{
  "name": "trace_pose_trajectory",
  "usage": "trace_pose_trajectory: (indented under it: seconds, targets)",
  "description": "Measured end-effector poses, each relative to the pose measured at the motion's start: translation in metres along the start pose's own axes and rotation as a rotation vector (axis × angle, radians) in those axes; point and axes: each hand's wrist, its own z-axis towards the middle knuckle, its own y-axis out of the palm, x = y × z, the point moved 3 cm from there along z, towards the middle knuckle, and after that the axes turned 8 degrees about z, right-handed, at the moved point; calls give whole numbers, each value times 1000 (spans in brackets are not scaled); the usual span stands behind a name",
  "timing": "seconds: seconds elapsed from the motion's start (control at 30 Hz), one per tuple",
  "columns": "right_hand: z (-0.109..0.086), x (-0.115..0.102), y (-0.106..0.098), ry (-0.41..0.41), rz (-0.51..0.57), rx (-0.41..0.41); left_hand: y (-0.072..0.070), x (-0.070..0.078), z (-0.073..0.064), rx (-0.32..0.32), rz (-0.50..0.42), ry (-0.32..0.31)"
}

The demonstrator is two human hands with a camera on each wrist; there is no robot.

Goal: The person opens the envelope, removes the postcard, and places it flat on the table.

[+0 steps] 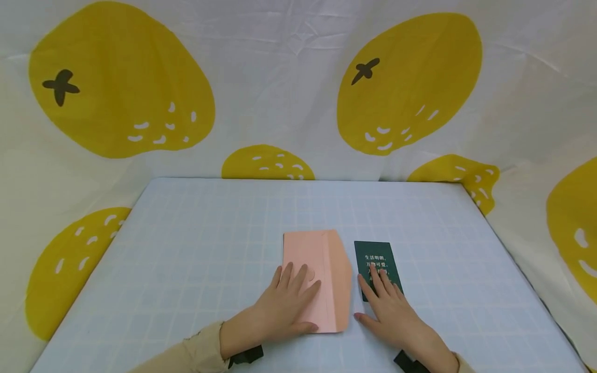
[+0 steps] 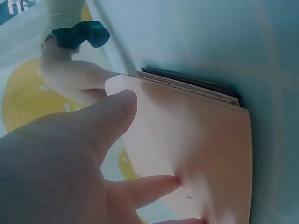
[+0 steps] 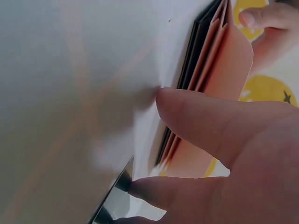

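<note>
A: Where is the pale pink rectangular paper envelope (image 1: 303, 246)?

B: It lies on the pale blue tabletop with white grid lines (image 1: 210, 259), and its orange-pink flap (image 1: 341, 290) is opened out to the right.

A: How are the hands?

B: The left hand (image 1: 286, 298) rests on the envelope with its fingers spread and rather straight. The fingers of the right hand (image 1: 389, 313), also straight and apart, rest on a dark green rectangular card (image 1: 373, 248) with white Chinese lettering. This card lies just beside the flap, with a narrow gap between.

A: From the head view I would say one envelope only.

B: Yes, but the left wrist view shows the edge: several pink layers, and under them dark layers (image 2: 187, 80). The right wrist view gives this same pile too, with the right thumb down near it. How many pieces there are, I cannot tell.

A: And farther out?

B: A beige sleeve (image 1: 200, 348), then a white cloth backdrop (image 1: 275, 77) printed with yellow fruits, whose full width only the head view shows.
</note>
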Motion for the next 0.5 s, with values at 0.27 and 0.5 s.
trace_pose_trajectory:
  seconds: [0.27,0.5]
  targets:
    - [3,6,-4,56,5,-9,5,1,4,-9,-2,7]
    - [8,21,-11,77,60,-17,7,4,12,22,26,18]
